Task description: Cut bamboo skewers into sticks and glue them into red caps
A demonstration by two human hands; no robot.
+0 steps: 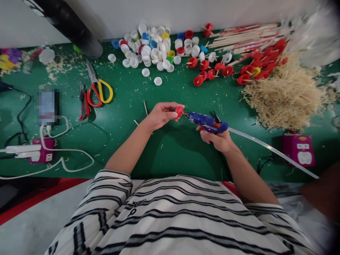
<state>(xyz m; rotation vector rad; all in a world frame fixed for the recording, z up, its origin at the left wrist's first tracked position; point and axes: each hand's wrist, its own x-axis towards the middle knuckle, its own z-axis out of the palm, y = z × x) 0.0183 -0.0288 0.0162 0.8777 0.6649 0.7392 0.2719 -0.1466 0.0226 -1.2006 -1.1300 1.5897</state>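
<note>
Between the fingertips of my left hand (pixel 163 116) is a red bottle cap (pixel 179 112), held up over the green table. My right hand (pixel 216 138) is wrapped round the handle of a blue hot glue gun (pixel 203 121), which has a small red light on its side. The gun's nozzle points left and is at the cap, touching it or very close; I cannot tell which. A long clear glue stick (pixel 268 147) runs out of the gun's back toward the lower right. A metal nail-like rod (pixel 145 107) lies behind my left wrist.
Loose bottle caps (pixel 155 49) are heaped at the back, with red caps on sticks (pixel 204 72) beside them. Wooden sticks (pixel 244 37) and a pile of straw-like shavings (pixel 287 95) lie right. Scissors (pixel 99 90), red-handled pliers (pixel 84 104), a black bottle (pixel 77 32) and purple power sockets (pixel 299 150) stand around.
</note>
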